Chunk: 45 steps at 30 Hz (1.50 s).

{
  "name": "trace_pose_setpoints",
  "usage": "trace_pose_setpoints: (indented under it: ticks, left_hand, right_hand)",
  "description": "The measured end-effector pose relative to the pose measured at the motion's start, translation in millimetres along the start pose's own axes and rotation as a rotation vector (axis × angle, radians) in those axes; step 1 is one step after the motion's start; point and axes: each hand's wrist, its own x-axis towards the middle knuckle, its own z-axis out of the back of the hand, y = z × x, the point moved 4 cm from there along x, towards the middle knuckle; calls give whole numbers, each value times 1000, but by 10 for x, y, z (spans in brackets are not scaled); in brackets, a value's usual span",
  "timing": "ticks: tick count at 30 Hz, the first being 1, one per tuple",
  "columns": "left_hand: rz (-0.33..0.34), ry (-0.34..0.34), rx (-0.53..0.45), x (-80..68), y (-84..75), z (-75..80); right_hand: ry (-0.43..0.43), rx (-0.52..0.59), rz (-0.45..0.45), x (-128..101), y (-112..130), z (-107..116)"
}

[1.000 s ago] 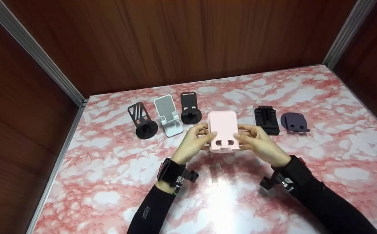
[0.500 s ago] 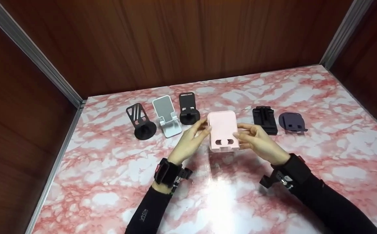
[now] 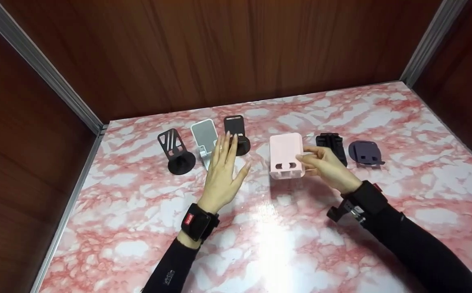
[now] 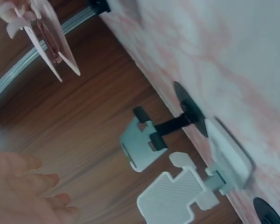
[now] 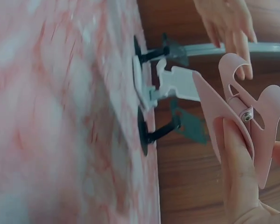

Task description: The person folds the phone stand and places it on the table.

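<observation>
- Since half a second ago your left hand [image 3: 221, 173] has let go of the pink phone stand [image 3: 286, 156] and swung left; it now hovers with fingers straight and spread, holding nothing, over the white stand [image 3: 204, 138] and just short of the black round-base stand [image 3: 237, 136].
- Your right hand [image 3: 325, 167] alone has kept the pink phone stand, and has carried it a little right and back, closer to the row.
- That hand pinches the stand by its right edge: the thumb lies on the front face and the fingers wrap behind, so the plate stays upright with its two cut-outs facing you.
- From the right wrist view you can see the pink phone stand [image 5: 242, 123] is unfolded, its two plates splayed about the hinge, with your fingers [image 5: 235, 158] pressed along the plate nearest the camera. Holding it near the hinge probably keeps the angle from collapsing.
- Its foot sits low over the marble table [image 3: 138, 211]; whether it touches the surface cannot be told.
- It sits in the gap of the row, between the black round-base stand on its left and the black folded stand [image 3: 331, 146] on its right, with the dark purple stand [image 3: 366, 152] beyond.
- Further left stands the black slotted stand [image 3: 174, 150], untouched.
- In the left wrist view your open left hand [image 4: 23, 191] is apart from every stand.
</observation>
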Motion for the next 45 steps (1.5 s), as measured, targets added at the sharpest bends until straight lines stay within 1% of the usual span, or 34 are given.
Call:
trace_pose_setpoints:
  ticks: [2, 7, 13, 17, 21, 25, 32, 38, 41, 45]
  left_hand:
    - [-2, 1, 30, -33, 32, 1]
    - [-7, -9, 57, -73, 78, 31]
    - [8, 17, 93, -89, 113, 56]
    - [18, 38, 97, -101, 129, 60]
    - [20, 37, 91, -108, 127, 72]
    - [16, 36, 91, -113, 115, 80]
    - [14, 33, 73, -123, 130, 74]
    - [21, 38, 59, -127, 140, 65]
    - [24, 46, 55, -133, 141, 57]
    - [34, 62, 51, -142, 147, 45]
  right_hand:
    - [-20, -50, -12, 49, -6, 36]
    - [-73, -220, -47, 164, 9, 151]
    - [-111, -316, -112, 287, 32, 291]
    - [-101, -344, -153, 337, 19, 369]
    - [-94, -333, -161, 384, 15, 434]
    - [-113, -327, -163, 421, 27, 484]
    - [-106, -418, -147, 416, 67, 511]
    - [-125, -518, -154, 412, 80, 537]
    - [-123, -534, -172, 404, 76, 539]
    - [-116, -528, -190, 389, 81, 521]
